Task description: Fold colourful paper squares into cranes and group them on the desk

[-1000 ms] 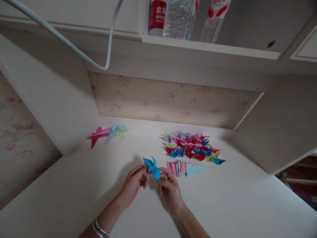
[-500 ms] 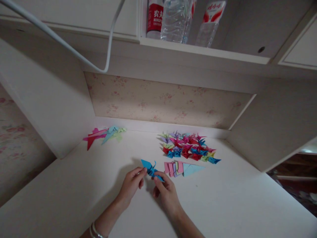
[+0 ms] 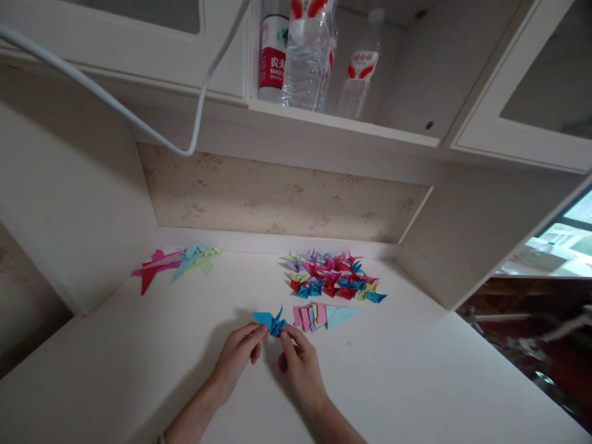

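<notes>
A blue paper crane [image 3: 272, 322] is held over the white desk between both hands, one wing to the left and its thin pointed end sticking up. My left hand [image 3: 238, 357] pinches it from the left with thumb and forefinger. On the other side my right hand [image 3: 300, 365] grips its right part, covering some of that side. Just beyond the right hand lies a row of folded paper pieces [image 3: 309, 316] in pink, purple and green, beside a light blue folded paper [image 3: 341, 315].
Behind them, many finished paper cranes [image 3: 330, 275] stand in rows. Paper shapes [image 3: 157, 266] in pink, red, blue and green lie at the back left. Overhead, a shelf [image 3: 342, 123] holds plastic bottles [image 3: 305, 65]; a white lamp arm or cable [image 3: 139, 122] hangs at upper left.
The view has tilted up and turned slightly right. The blue crane has been turned in the fingers, so its thin end now points more upright; both hands still hold it.
</notes>
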`<state>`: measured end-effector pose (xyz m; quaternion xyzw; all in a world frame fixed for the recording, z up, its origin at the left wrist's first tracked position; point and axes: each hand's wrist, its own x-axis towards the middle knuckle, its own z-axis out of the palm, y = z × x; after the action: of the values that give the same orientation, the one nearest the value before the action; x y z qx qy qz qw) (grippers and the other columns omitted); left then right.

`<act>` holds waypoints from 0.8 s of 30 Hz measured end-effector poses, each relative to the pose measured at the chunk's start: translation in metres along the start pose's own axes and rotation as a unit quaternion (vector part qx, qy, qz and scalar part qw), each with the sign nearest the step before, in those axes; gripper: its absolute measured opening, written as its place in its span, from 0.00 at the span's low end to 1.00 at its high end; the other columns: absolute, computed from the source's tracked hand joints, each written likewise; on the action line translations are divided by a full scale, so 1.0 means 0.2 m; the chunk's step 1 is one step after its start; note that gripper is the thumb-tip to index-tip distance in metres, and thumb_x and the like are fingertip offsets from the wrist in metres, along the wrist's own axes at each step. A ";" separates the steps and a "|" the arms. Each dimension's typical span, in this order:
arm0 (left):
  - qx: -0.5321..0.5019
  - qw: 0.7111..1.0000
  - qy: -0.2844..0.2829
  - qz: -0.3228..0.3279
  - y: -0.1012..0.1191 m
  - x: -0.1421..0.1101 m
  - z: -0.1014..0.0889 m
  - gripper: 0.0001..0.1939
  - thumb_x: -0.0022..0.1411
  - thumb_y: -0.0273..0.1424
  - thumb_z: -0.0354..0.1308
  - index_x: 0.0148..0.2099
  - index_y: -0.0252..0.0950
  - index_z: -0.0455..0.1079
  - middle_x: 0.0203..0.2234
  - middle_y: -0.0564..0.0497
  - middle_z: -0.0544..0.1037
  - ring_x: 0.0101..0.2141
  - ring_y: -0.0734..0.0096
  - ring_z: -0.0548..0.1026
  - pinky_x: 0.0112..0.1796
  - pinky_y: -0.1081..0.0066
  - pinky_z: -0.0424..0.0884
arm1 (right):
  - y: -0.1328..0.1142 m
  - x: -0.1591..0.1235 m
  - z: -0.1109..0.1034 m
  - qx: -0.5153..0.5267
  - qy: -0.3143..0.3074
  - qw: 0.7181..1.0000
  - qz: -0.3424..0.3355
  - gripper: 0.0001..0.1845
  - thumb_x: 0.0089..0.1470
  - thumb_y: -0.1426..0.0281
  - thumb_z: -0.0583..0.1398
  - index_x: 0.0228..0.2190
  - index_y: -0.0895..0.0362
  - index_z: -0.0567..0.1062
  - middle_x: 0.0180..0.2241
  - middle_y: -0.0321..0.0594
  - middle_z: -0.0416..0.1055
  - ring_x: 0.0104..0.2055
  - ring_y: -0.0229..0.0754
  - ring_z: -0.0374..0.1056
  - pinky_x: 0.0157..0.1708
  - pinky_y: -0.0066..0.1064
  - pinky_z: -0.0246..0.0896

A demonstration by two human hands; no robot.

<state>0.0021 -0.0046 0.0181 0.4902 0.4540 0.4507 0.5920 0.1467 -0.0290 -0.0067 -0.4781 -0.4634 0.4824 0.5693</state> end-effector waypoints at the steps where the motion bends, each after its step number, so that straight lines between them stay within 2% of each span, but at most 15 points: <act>1: -0.002 1.000 -0.001 0.001 0.00 0.00 0.00 0.20 0.54 0.47 0.59 0.30 0.33 0.72 0.14 0.57 0.64 0.17 0.77 0.58 0.21 0.75 0.51 | 0.00 0.00 0.00 -0.002 -0.001 1.000 -0.003 0.22 0.53 0.53 0.60 0.40 0.57 0.75 0.19 0.34 0.68 0.16 0.33 0.59 0.15 0.25 0.53; 4: 0.000 1.000 -0.011 0.001 0.01 0.00 0.01 0.20 0.54 0.47 0.59 0.29 0.33 0.73 0.13 0.57 0.64 0.17 0.78 0.58 0.21 0.75 0.51 | -0.01 -0.01 0.00 -0.003 0.001 1.000 -0.011 0.22 0.52 0.54 0.61 0.43 0.56 0.75 0.28 0.38 0.73 0.17 0.33 0.61 0.15 0.25 0.55; 6: -0.002 1.000 -0.014 -0.002 0.01 -0.01 0.02 0.20 0.53 0.47 0.59 0.28 0.33 0.73 0.12 0.57 0.64 0.16 0.78 0.58 0.20 0.75 0.51 | -0.01 -0.01 0.00 -0.007 0.009 1.000 -0.016 0.21 0.52 0.54 0.61 0.42 0.56 0.75 0.30 0.39 0.74 0.17 0.32 0.60 0.15 0.25 0.54; 12: -0.019 1.000 -0.015 0.000 0.02 -0.01 0.02 0.19 0.52 0.46 0.60 0.27 0.33 0.73 0.13 0.56 0.66 0.17 0.78 0.59 0.20 0.76 0.52 | 0.00 -0.01 0.00 -0.017 0.016 1.000 -0.020 0.20 0.54 0.55 0.59 0.40 0.57 0.73 0.30 0.38 0.72 0.16 0.31 0.58 0.14 0.24 0.54; 19: -0.014 0.999 -0.032 0.000 0.01 -0.01 0.03 0.17 0.55 0.44 0.59 0.28 0.33 0.70 0.13 0.57 0.65 0.17 0.78 0.59 0.20 0.76 0.53 | -0.01 0.00 0.00 0.014 0.004 1.000 -0.006 0.18 0.52 0.57 0.62 0.39 0.57 0.71 0.27 0.35 0.70 0.15 0.30 0.57 0.14 0.23 0.51; 24: -0.046 0.999 -0.015 -0.013 -0.02 0.01 0.02 0.15 0.55 0.42 0.59 0.28 0.33 0.69 0.15 0.57 0.65 0.17 0.78 0.59 0.20 0.76 0.53 | -0.04 0.03 -0.03 0.040 0.021 0.999 0.008 0.22 0.51 0.54 0.61 0.41 0.57 0.72 0.25 0.33 0.68 0.15 0.29 0.55 0.13 0.22 0.48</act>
<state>0.0063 -0.0041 0.0147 0.4636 0.4303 0.4558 0.6262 0.1534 -0.0246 0.0008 -0.4689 -0.4274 0.4949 0.5937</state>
